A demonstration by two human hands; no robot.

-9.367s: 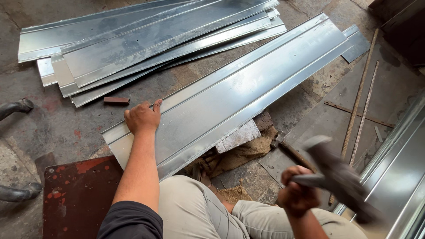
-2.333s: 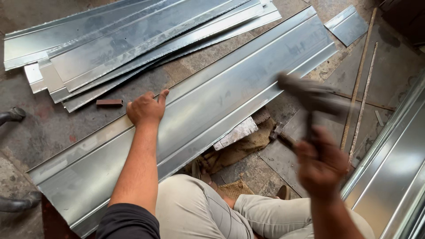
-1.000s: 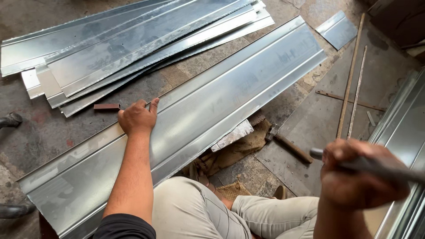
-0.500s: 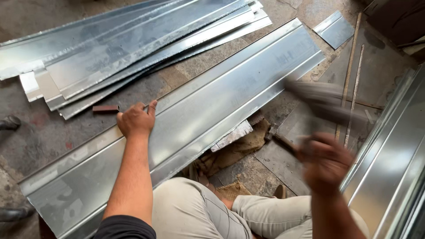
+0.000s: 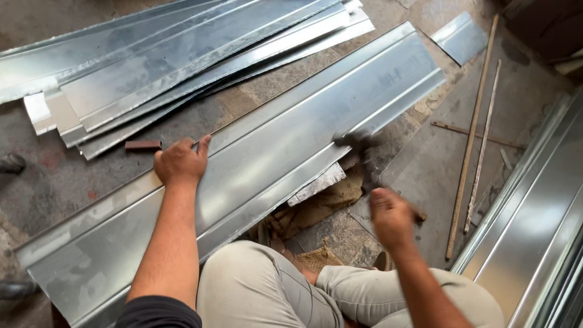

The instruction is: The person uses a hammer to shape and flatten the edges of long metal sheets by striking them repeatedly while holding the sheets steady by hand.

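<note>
Hammer [image 5: 358,146] gripped in right hand [image 5: 392,217]; left hand [image 5: 179,163] lies flat on metal sheet [image 5: 291,152].

The long sheet [image 5: 291,164] is shiny, smooth galvanised metal; the floor [image 5: 425,164] beneath is rough, matt stone, the sacking [image 5: 322,203] coarse cloth.

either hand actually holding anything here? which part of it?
The right hand grips a hammer by the lower end of its handle, head down at the sheet's near edge, motion-blurred. The left hand holds nothing; it presses flat on the long metal sheet.
</note>
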